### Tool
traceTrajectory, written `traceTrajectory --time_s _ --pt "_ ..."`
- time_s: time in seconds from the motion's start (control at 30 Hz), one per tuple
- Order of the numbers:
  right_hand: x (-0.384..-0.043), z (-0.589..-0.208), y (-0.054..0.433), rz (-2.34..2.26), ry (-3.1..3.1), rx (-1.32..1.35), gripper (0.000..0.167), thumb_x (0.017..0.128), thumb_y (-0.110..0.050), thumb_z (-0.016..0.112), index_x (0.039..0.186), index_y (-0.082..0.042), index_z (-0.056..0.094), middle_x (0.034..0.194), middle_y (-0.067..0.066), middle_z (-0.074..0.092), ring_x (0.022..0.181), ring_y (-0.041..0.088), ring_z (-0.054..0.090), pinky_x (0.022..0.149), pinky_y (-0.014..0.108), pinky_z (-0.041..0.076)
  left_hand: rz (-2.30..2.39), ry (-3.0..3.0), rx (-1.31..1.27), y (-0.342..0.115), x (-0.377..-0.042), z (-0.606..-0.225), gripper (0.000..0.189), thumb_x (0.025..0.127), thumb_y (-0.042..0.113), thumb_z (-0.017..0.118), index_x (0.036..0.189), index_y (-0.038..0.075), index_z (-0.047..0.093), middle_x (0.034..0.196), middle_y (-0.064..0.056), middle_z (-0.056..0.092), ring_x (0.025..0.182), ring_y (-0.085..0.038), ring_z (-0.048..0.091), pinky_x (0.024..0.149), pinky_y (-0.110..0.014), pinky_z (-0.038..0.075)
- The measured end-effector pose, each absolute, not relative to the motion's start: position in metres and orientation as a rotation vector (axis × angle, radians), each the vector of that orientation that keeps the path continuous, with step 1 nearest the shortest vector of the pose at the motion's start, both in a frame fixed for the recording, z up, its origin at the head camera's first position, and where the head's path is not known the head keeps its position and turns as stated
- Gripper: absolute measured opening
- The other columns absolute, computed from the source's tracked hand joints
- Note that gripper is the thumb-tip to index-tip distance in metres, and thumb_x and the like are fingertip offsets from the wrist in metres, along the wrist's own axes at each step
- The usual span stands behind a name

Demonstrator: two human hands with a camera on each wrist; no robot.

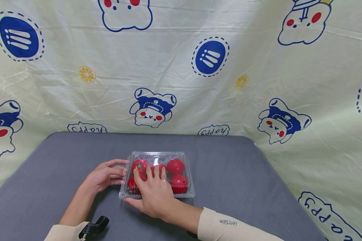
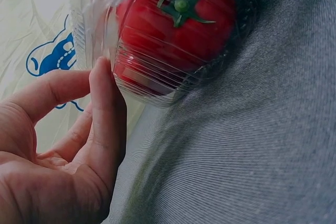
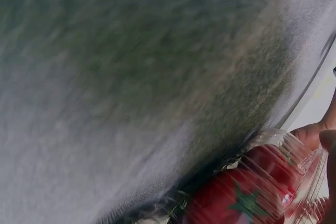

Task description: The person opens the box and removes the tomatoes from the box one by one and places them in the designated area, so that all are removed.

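Note:
A clear plastic clamshell box (image 1: 188, 193) with red tomatoes (image 1: 175, 166) inside stands on the grey table, its lid lying over them. My right hand (image 1: 155, 195) rests palm down on the lid with fingers spread, the thumb by the near left corner of the rim. At the box's left edge is my left hand (image 1: 104, 175); the left wrist view shows its thumb and a finger pinching the plastic rim. A tomato (image 2: 178, 30) with a green calyx shows through the wall there. In the right wrist view, tomatoes (image 3: 210, 200) appear at the bottom right, with fingers partly cut off.
The grey cloth-covered table (image 1: 229, 174) extends around the box on all sides. Behind it hangs a pale curtain (image 1: 181, 73) printed with blue bears, logos and orange slices. A black wrist strap (image 1: 94, 227) sits on the left forearm.

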State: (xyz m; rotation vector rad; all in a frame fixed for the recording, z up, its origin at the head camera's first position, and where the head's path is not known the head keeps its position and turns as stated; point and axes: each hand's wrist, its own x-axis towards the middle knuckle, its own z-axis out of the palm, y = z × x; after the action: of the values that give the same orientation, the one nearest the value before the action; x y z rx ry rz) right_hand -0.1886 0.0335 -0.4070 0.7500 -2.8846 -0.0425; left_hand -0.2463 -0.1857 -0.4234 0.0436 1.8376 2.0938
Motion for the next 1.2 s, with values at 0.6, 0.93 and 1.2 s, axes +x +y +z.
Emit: traceTrajectory --time_s 0.6,0.93,1.2 --pt "-0.1883 -0.4058 0.038 0.004 -2.867 0.767 0.085 0.087 -0.082 0.041 0.157 -0.034 0.036 0.155 0.01 0.045 0.14 0.038 0.047 0.115 0.059 0.04 2.108 1.803 0.076 -0.1851 -0.2459 -0.4249 0.033 0.095 0.007 0.066 0.127 0.008 0.06 0.086 0.001 0.075 0.076 -0.013 0.072 0.072 -0.031 0.064" --pt "-0.1895 -0.407 0.0341 0.017 -2.867 0.755 0.083 0.088 -0.082 0.04 0.156 -0.034 0.039 0.154 0.009 0.047 0.138 0.039 0.049 0.114 0.059 0.041 2.11 1.781 0.093 -0.1864 -0.246 -0.4249 0.036 0.096 0.007 0.064 0.131 0.005 0.057 0.086 0.002 0.074 0.076 -0.012 0.072 0.072 -0.031 0.063" --pt "-0.1885 -0.4072 0.0352 -0.045 -2.841 0.759 0.083 0.089 -0.082 0.038 0.156 -0.034 0.04 0.152 0.008 0.05 0.138 0.036 0.05 0.113 0.058 0.042 2.105 1.795 0.093 -0.1854 -0.2463 -0.4244 0.038 0.096 0.008 0.065 0.133 0.005 0.056 0.087 0.001 0.074 0.076 -0.013 0.072 0.072 -0.031 0.063"
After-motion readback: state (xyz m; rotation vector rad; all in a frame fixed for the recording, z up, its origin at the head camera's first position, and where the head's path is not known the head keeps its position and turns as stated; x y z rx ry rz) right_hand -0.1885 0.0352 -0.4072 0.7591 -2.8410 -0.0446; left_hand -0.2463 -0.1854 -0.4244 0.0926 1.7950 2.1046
